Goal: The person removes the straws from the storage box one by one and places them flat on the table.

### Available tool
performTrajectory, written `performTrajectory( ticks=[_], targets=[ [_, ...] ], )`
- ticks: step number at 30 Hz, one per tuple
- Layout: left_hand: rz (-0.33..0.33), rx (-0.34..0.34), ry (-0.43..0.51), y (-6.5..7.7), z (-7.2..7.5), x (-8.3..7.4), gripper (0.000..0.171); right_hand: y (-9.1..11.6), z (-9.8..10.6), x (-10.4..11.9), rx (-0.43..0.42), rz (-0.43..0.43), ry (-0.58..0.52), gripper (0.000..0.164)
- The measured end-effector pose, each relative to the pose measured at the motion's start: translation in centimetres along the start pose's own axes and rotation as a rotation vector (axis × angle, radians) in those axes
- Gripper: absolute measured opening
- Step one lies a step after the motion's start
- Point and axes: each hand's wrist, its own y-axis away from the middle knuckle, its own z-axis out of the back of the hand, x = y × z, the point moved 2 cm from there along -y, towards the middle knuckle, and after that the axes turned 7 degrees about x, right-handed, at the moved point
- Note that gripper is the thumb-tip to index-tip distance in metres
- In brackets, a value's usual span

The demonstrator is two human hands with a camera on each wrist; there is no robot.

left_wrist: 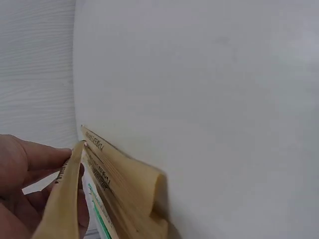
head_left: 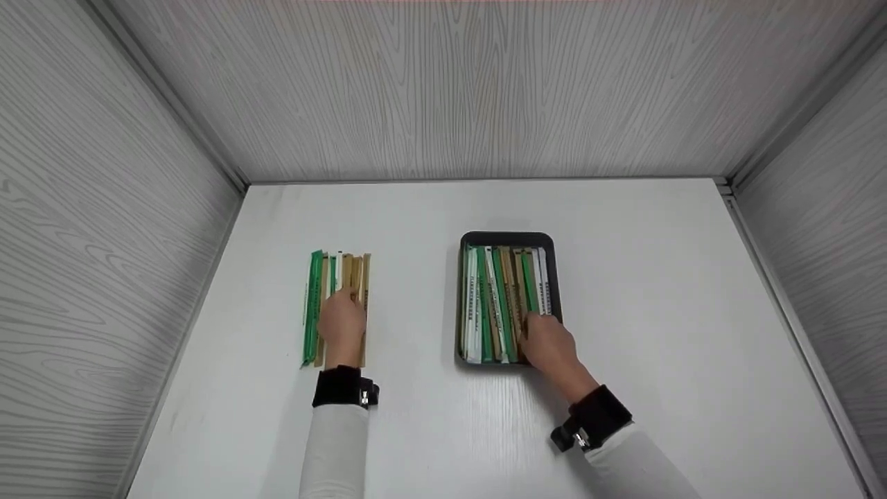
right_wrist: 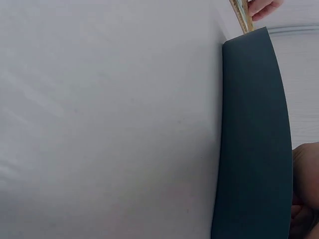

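A row of wrapped chopsticks (head_left: 313, 305) in green, white and brown sleeves lies on the left of the table. My left hand (head_left: 342, 320) is over this row and pinches a brown-wrapped pair of chopsticks (left_wrist: 62, 199) between thumb and fingers. More brown sleeves (left_wrist: 129, 179) fan out beside it. A black tray (head_left: 509, 238), filled with similar chopsticks (head_left: 488, 305) lying lengthwise, stands right of the row. At its near right corner my right hand (head_left: 551, 344) reaches in with bent fingers, touching the packets. The tray wall (right_wrist: 254, 134) hides what lies between those fingertips.
The white table (head_left: 416, 430) carries the row and the tray, with a gap between them. Wood-grained panels (head_left: 429, 90) enclose the table at the back and both sides. Black bands with small cameras (head_left: 339, 386) circle both wrists.
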Motion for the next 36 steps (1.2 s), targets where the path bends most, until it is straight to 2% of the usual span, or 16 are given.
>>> performTrajectory(
  ticks=[4,8,14,21,30,36],
  targets=[
    [0.001,0.002,-0.02,0.0,-0.3,0.2,0.028,0.0,-0.2,0.0,-0.009,0.02,0.044,0.012],
    [-0.009,-0.006,-0.023,0.0,-0.4,0.2,0.028,-0.1,-0.4,0.0,-0.039,0.037,0.078,0.02],
    [0.001,-0.014,-0.04,-0.1,-0.5,0.0,0.024,-0.2,-0.4,-0.1,-0.085,0.072,0.079,0.027],
    [0.015,-0.011,-0.051,-0.3,-0.4,0.0,0.024,-0.2,-0.7,-0.3,-0.099,0.086,0.079,0.025],
    [0.009,-0.042,-0.027,-0.1,-0.4,-0.4,0.016,-0.1,-0.4,-0.7,-0.101,0.08,0.009,0.016],
    [-0.034,-0.054,-0.031,0.4,-0.2,-1.5,0.02,0.1,-0.1,-0.6,-0.108,0.051,-0.114,0.013]
  ],
)
